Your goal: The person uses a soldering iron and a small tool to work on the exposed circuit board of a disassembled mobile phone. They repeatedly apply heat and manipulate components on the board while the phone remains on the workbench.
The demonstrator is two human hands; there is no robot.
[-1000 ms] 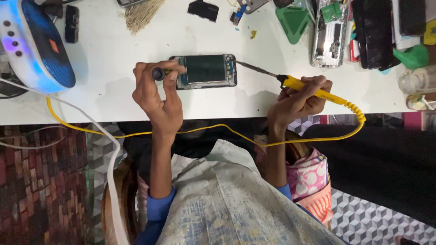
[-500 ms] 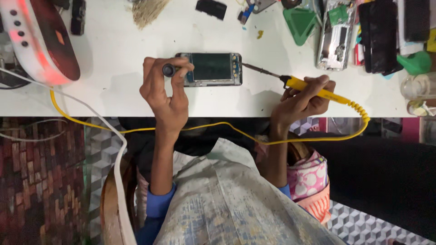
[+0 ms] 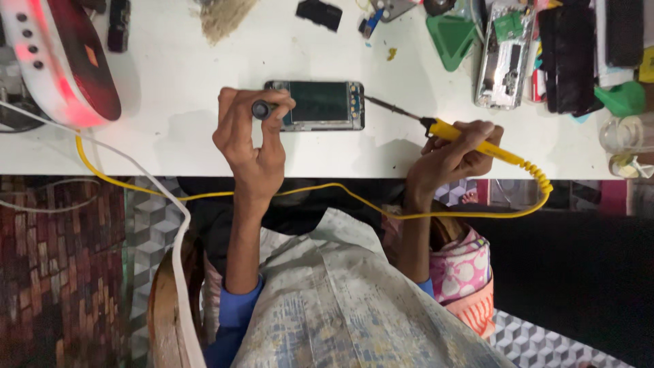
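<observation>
- Head view: the left hand pinches a small dark tool between thumb and fingers, its grip closed on it, at the left end of the phone; what kind of tool it is cannot be told.
- The phone lies flat on the white worktop, opened, near the front edge, between the two hands.
- The right hand has its grip wrapped around a yellow soldering iron; the dark tip points at the phone's right end.
- The iron's yellow cord loops down across the lap.
- A green triangle and a second opened phone lie farther back on the right.
</observation>
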